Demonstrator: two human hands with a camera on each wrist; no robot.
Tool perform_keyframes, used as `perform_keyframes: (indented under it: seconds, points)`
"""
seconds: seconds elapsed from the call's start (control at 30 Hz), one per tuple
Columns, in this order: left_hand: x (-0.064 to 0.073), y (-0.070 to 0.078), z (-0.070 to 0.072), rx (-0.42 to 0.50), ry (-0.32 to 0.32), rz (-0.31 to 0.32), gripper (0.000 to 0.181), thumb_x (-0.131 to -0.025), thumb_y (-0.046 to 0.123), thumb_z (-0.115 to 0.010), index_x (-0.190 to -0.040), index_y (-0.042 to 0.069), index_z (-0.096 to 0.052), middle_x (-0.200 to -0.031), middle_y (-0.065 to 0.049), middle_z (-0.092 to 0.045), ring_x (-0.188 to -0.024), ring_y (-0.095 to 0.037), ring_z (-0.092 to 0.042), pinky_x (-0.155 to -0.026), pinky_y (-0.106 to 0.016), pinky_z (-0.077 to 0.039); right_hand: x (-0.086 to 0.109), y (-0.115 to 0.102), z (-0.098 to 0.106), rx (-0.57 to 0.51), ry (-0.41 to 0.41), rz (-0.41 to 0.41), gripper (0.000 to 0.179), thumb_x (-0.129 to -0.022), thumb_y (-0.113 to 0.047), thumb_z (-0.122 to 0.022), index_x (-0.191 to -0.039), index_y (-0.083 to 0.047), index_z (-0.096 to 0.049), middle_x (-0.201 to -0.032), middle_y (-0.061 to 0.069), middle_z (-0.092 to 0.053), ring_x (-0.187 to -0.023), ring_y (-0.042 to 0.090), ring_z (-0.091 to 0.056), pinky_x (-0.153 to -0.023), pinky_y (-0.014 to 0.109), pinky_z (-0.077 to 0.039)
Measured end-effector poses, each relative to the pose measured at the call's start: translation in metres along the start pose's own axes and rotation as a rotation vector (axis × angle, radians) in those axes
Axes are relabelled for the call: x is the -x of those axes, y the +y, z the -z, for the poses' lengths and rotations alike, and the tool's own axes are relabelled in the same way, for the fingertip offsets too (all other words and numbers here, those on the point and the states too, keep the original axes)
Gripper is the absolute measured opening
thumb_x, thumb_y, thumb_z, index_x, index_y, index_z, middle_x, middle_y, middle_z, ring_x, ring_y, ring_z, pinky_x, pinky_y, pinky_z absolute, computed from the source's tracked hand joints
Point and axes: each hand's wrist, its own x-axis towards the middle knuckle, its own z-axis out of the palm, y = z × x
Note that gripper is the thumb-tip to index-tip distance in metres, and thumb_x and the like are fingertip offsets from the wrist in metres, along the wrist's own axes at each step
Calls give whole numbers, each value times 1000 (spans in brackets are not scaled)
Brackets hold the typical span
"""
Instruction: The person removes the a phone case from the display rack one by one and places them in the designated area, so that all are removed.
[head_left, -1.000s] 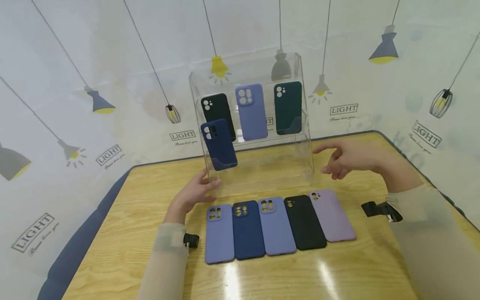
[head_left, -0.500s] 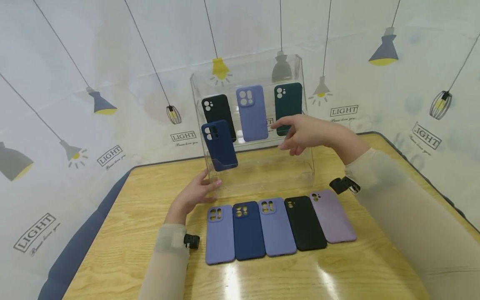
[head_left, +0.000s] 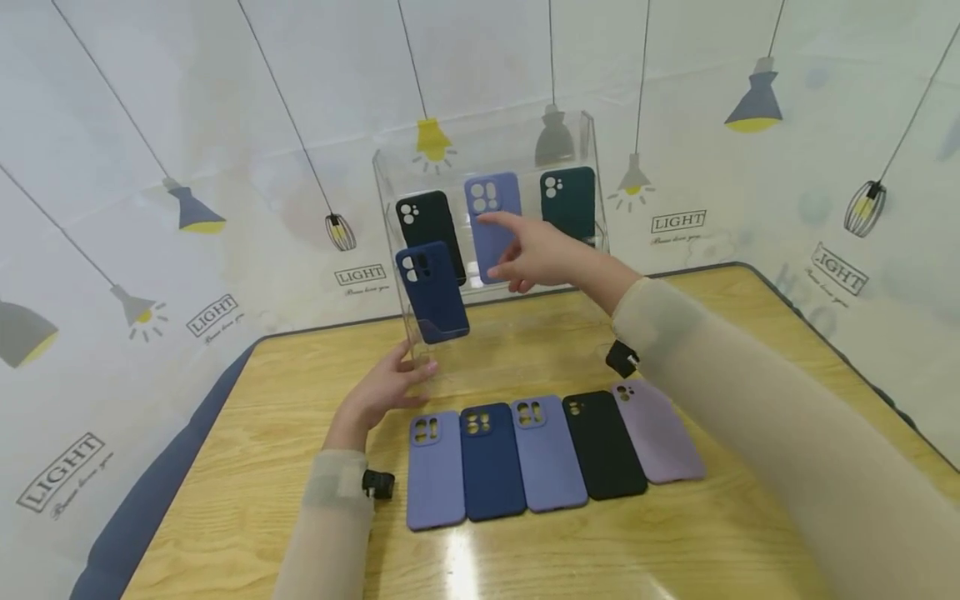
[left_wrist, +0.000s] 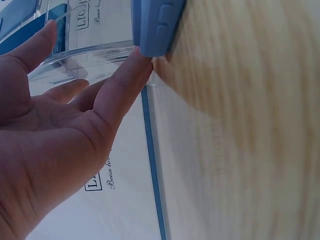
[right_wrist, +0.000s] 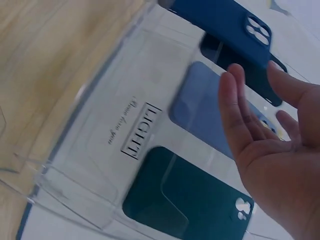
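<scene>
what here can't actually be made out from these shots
- Whether the right hand touches the lavender case on the clear stand: in the head view the fingers cover it, and the right wrist view shows no clear contact.
- The lavender case's lower part: head view, hidden by that hand.
- The small print under "LIGHT" on the wall: too small.
- The left hand wrist view: wood blurred, stand cut off by the edge.

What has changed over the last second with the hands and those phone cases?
The right hand has swung from the table's right side up and leftward to the clear display stand, its open fingers now at the periwinkle case on the upper shelf, holding nothing. The left hand stays at the stand's lower left corner. The five cases in a row on the table and the cases in the stand have not moved.
</scene>
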Motion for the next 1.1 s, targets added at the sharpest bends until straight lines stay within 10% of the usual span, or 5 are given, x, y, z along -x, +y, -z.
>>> perform_keyframes:
  seconds: [1.1]
  points:
    - [-1,2,3,-1,-13,20,86,-111,31,-61,-174,24,-3,-173,-22,-32,-156,-41,-42,-115,-53,-55,-34,-9,-55,158,62,67,83,-106,-20,-69,-169,-42,-20,-124,9,-77,-76,19,-75,-71,33,-64]
